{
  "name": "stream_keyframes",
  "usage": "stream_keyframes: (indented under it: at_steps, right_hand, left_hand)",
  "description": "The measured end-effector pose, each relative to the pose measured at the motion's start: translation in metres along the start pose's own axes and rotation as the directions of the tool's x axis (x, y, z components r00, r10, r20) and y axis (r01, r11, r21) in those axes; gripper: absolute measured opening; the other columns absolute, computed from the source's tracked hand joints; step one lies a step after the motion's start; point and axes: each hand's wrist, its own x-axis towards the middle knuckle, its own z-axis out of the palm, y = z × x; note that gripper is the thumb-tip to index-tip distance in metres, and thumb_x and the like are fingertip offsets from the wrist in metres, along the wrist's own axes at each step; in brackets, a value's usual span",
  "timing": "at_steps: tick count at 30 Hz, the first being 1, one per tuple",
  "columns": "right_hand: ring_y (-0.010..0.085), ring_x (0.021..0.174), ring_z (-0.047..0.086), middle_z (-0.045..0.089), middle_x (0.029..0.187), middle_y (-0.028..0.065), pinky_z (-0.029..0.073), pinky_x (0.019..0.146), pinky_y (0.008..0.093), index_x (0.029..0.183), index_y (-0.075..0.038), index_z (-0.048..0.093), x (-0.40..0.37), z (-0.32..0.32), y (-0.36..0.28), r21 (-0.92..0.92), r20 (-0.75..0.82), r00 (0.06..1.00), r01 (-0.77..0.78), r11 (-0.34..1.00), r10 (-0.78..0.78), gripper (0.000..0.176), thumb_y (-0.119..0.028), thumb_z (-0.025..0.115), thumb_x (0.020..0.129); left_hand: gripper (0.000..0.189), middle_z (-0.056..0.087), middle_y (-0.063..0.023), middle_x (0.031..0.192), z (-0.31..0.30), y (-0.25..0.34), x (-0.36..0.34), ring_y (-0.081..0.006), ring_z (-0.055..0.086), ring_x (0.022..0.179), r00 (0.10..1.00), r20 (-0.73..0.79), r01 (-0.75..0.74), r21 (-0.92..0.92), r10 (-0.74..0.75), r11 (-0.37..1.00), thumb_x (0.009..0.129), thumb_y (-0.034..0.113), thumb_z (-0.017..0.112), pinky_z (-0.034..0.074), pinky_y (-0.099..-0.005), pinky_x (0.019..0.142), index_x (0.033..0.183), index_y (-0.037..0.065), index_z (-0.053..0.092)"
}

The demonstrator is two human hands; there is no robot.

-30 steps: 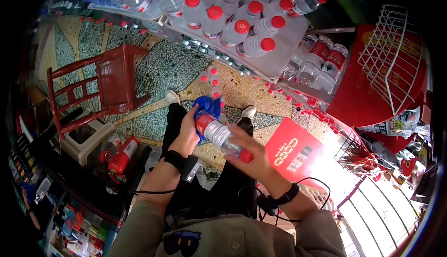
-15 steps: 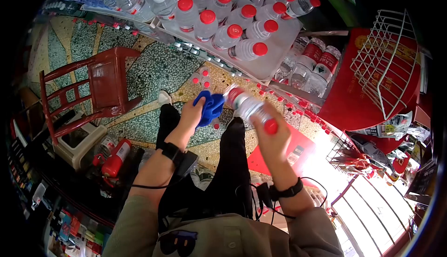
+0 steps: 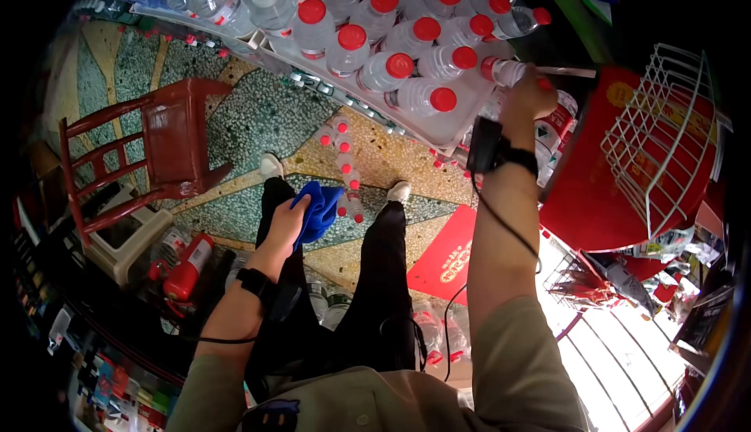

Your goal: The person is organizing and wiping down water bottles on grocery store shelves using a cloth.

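Observation:
A blue cloth [image 3: 319, 211] is gripped in my left hand [image 3: 287, 225], held over the floor in front of my legs. My right hand [image 3: 536, 100] reaches to the right end of the white tray [image 3: 458, 123] and is closed around a clear bottle [image 3: 503, 71], tilted on its side at the tray's edge. Its red cap is mostly hidden by my fingers. Several clear bottles with red caps [image 3: 391, 68] stand on the tray, to the left of the held bottle.
A reddish-brown chair [image 3: 176, 139] is at the left, a red fire extinguisher [image 3: 188, 272] below it. A white wire rack [image 3: 661, 135] lies on a red surface [image 3: 579, 190] at the right. Small bottles [image 3: 344, 158] and a red sheet [image 3: 444, 256] are on the floor.
My right hand has carried the bottle from beside the cloth up and right to the tray's edge. My left hand with the blue cloth has moved slightly down and left.

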Motion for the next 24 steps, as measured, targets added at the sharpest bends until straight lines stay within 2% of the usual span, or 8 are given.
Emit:
stream_keyframes:
  at_steps: [1,3,7,12,16,19,23,24]
  right_hand:
    - [0.03,0.074,0.064,0.066,0.087,0.0201,0.054,0.067,0.0389,0.088,0.006,0.062,0.007,0.008,-0.008,0.013,-0.036,0.999,-0.012,1.0,0.013,0.041,-0.022,0.082,0.065]
    - [0.032,0.076,0.066,0.066,0.093,0.0206,0.055,0.068,0.0404,0.092,0.007,0.061,0.029,0.026,-0.003,-0.044,-0.031,0.998,0.059,0.997,-0.06,0.044,-0.023,0.081,0.066]
    - [0.028,0.08,0.067,0.067,0.096,0.0179,0.055,0.069,0.0385,0.096,0.007,0.06,0.053,0.042,-0.024,-0.114,0.132,0.99,-0.043,0.993,0.058,0.046,-0.024,0.08,0.069]
    - [0.0293,0.079,0.066,0.065,0.102,0.0142,0.057,0.06,0.0414,0.109,0.001,0.057,0.045,0.044,-0.051,0.091,0.075,0.986,-0.153,0.984,0.146,0.048,-0.021,0.077,0.072]
    - [0.0311,0.081,0.064,0.062,0.106,0.0128,0.056,0.053,0.0446,0.114,-0.003,0.054,0.047,0.046,-0.049,0.156,0.128,0.983,-0.153,0.976,0.133,0.051,-0.021,0.077,0.071]
    - [0.0299,0.087,0.062,0.061,0.107,0.0147,0.056,0.059,0.0433,0.117,0.0,0.05,0.049,0.041,-0.043,0.16,0.172,0.975,-0.17,0.972,0.142,0.059,-0.022,0.078,0.07]
    - [0.029,0.096,0.059,0.055,0.11,0.0189,0.054,0.069,0.0374,0.125,0.003,0.038,0.022,0.022,-0.04,0.191,0.076,0.986,-0.16,0.968,0.148,0.073,-0.021,0.077,0.068]
    - [0.0254,0.083,0.061,0.06,0.096,0.0153,0.053,0.062,0.0342,0.113,0.003,0.05,0.02,0.014,-0.026,0.183,0.096,0.984,-0.163,0.969,0.148,0.051,-0.019,0.073,0.072]
  left_hand:
    - [0.032,0.066,-0.005,0.085,-0.003,0.004,-0.001,-0.0135,0.062,0.07,0.999,-0.029,0.038,0.112,-0.035,0.993,0.094,0.032,0.056,0.049,-0.0285,0.064,0.104,0.002,0.064]
    - [0.032,0.066,-0.0047,0.085,-0.009,-0.002,0.004,-0.0134,0.062,0.069,0.998,-0.026,0.052,0.095,-0.049,0.994,0.094,0.032,0.056,0.049,-0.0285,0.063,0.1,0.002,0.065]
    - [0.031,0.065,-0.0034,0.078,-0.017,-0.005,0.011,-0.0125,0.061,0.065,0.995,-0.002,0.096,0.058,-0.096,0.994,0.094,0.033,0.056,0.048,-0.0283,0.06,0.093,0.003,0.064]
    - [0.026,0.06,-0.0039,0.07,-0.006,0.006,0.007,-0.0133,0.057,0.056,0.996,-0.004,0.093,-0.013,-0.093,0.996,0.096,0.027,0.052,0.045,-0.0276,0.051,0.086,0.004,0.061]
    - [0.026,0.062,-0.0029,0.072,-0.004,0.007,0.015,-0.011,0.057,0.058,0.997,-0.028,0.078,0.047,-0.077,0.996,0.095,0.027,0.053,0.046,-0.0261,0.054,0.088,0.004,0.062]
    - [0.026,0.063,-0.0024,0.074,0.001,0.013,0.016,-0.0098,0.058,0.061,0.997,-0.009,0.073,0.058,-0.073,0.996,0.095,0.027,0.054,0.047,-0.0258,0.057,0.091,0.004,0.063]
    - [0.028,0.065,-0.0051,0.081,0.01,0.018,0.017,-0.0117,0.061,0.066,0.999,0.021,0.04,-0.049,-0.039,0.998,0.096,0.026,0.052,0.049,-0.0276,0.059,0.099,0.0,0.062]
    - [0.028,0.065,-0.0062,0.082,0.012,0.022,0.013,-0.015,0.063,0.069,0.997,0.054,0.053,-0.121,-0.047,0.991,0.098,0.025,0.049,0.05,-0.0285,0.062,0.101,-0.001,0.061]
